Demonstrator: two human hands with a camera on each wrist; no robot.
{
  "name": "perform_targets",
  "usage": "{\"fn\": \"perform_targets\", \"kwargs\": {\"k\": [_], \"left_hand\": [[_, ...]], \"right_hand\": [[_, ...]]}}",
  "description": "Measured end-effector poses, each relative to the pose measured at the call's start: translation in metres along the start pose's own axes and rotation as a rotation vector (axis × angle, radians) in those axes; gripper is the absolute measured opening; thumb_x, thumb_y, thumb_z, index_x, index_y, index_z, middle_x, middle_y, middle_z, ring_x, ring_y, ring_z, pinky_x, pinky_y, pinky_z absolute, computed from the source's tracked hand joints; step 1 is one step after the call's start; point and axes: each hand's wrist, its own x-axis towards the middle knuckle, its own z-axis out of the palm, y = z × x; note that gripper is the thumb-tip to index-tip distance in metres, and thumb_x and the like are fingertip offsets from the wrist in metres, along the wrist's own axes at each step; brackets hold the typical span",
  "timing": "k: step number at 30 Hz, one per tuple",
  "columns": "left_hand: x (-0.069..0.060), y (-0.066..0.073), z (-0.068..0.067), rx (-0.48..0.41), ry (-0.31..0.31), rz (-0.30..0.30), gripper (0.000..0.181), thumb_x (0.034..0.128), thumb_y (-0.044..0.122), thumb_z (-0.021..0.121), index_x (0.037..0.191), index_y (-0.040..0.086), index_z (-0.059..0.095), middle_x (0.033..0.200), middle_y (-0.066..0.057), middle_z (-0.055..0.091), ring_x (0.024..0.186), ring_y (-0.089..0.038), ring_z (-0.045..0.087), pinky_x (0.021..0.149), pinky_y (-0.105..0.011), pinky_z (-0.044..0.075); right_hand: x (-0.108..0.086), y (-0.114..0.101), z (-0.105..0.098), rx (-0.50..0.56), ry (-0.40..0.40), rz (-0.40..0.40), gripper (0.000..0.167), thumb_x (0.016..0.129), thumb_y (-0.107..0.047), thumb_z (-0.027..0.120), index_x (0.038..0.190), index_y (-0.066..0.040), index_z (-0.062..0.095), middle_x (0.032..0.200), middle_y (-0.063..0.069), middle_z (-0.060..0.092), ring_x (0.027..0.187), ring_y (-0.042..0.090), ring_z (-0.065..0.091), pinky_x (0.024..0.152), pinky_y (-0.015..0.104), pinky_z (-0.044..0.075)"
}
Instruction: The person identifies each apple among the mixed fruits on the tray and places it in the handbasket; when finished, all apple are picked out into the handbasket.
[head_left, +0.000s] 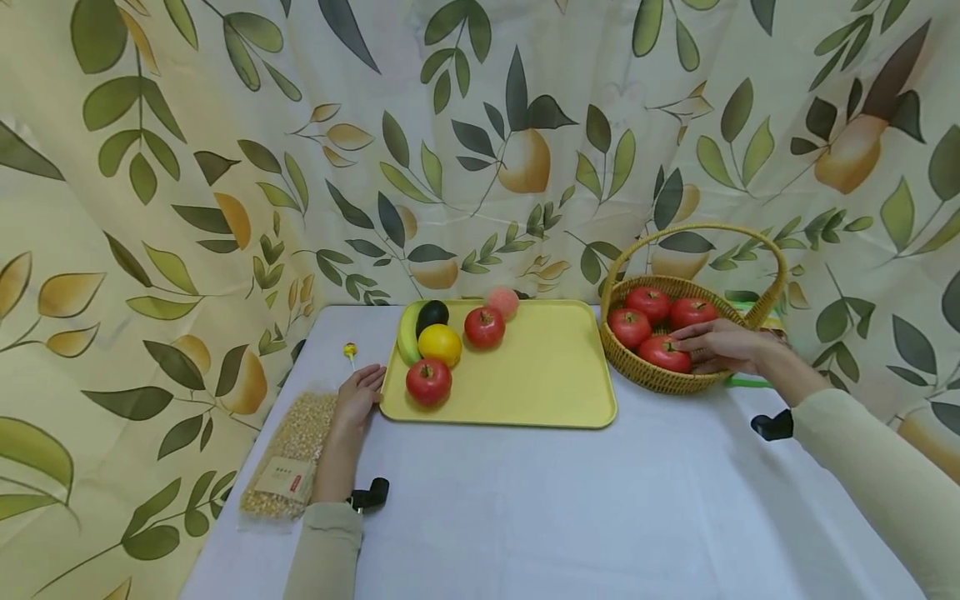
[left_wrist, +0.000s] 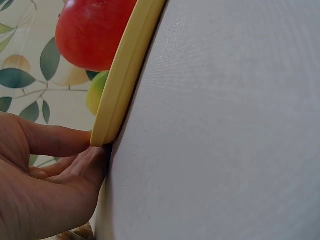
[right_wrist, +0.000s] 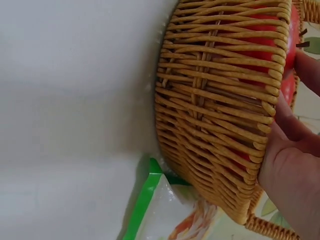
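Observation:
My left hand [head_left: 357, 397] pinches the left edge of a yellow tray [head_left: 551, 367], its thumb at the rim in the left wrist view. On the tray lie a banana [head_left: 408, 333], a dark avocado-like fruit [head_left: 432, 313], a lemon [head_left: 440, 344], two red apples [head_left: 428, 382] and a pink peach [head_left: 502, 301]. To the right, my right hand [head_left: 723, 346] reaches into a wicker basket [head_left: 652, 380] of several red apples. Its fingers and thumb hold the front apple [head_left: 666, 354], which sits among the others; the right wrist view shows the basket's side hiding part of the grip.
A clear bag of corn-like kernels [head_left: 288, 450] lies left of the tray, partly behind the left forearm. Beyond the left hand is a yellow lollipop [head_left: 350, 351]. A green-edged package [right_wrist: 165, 210] sits against the basket. Patterned cloth [head_left: 480, 167] hangs behind the table.

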Motion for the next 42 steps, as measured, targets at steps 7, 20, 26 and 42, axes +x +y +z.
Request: {"fn": "perform_targets", "kwargs": {"k": [7, 20, 26, 42], "left_hand": [[0.000, 0.000, 0.001, 0.007, 0.001, -0.009, 0.073, 0.0850, -0.028, 0.040, 0.155, -0.011, 0.035, 0.158, -0.029, 0.042, 0.150, -0.036, 0.039, 0.122, -0.040, 0.035], [0.002, 0.001, 0.001, -0.008, 0.002, -0.015, 0.074, 0.0845, -0.029, 0.039, 0.156, -0.011, 0.033, 0.159, -0.030, 0.040, 0.150, -0.037, 0.038, 0.123, -0.040, 0.034], [0.001, 0.001, 0.001, -0.005, 0.003, -0.011, 0.074, 0.0842, -0.029, 0.040, 0.156, -0.011, 0.033, 0.159, -0.030, 0.041, 0.150, -0.038, 0.039, 0.123, -0.041, 0.034], [0.003, -0.002, 0.000, 0.003, 0.005, -0.003, 0.073, 0.0837, -0.029, 0.040, 0.154, -0.012, 0.035, 0.158, -0.031, 0.042, 0.150, -0.039, 0.039, 0.122, -0.041, 0.034]], "right_hand": [[-0.003, 0.000, 0.004, -0.002, 0.048, -0.046, 0.056, 0.108, -0.022, 0.055, 0.153, 0.009, 0.042, 0.122, 0.003, 0.062, 0.106, 0.022, 0.062, 0.094, 0.041, 0.061], [-0.007, -0.010, 0.015, 0.032, 0.301, -0.170, 0.055, 0.111, -0.018, 0.044, 0.154, 0.014, 0.034, 0.097, -0.021, 0.069, 0.091, -0.003, 0.070, 0.090, 0.027, 0.060], [-0.012, -0.028, 0.031, 0.111, 0.341, -0.201, 0.050, 0.110, -0.024, 0.050, 0.150, 0.005, 0.043, 0.093, -0.025, 0.069, 0.090, -0.005, 0.069, 0.092, 0.024, 0.058], [-0.019, -0.076, 0.088, 0.055, 0.306, -0.306, 0.056, 0.110, -0.033, 0.052, 0.151, 0.004, 0.047, 0.153, 0.025, 0.047, 0.109, 0.001, 0.066, 0.100, 0.029, 0.055]]}}
